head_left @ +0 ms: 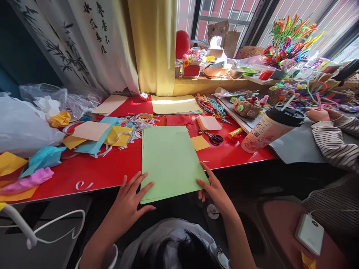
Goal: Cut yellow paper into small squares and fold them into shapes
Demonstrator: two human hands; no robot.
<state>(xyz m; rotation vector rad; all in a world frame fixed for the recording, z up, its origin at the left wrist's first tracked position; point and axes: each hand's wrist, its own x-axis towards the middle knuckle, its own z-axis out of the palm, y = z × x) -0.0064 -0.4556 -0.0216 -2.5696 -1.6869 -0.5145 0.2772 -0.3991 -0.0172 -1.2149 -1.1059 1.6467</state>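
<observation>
Light green paper sheets (171,160), at least two in a loose stack, lie partly on the red table with their near edge jutting past its front. My left hand (130,201) is open, fingers spread, with fingertips at the lower left edge of the green sheets. At the lower right corner, my right hand (214,190) grips the sheets between fingers above and below. Beyond that corner is a small yellow-orange square paper (200,143). Black-handled scissors (215,138) rest right of it, below a stack of pale pink square papers (209,123).
A paper cup with black lid (263,136) stands at the right. Paper scraps (92,130) and plastic bags (25,123) fill the left. Cream sheets (175,108) lie behind. Another person's hands (319,114) are at far right. A white power bank (310,233) sits on a seat.
</observation>
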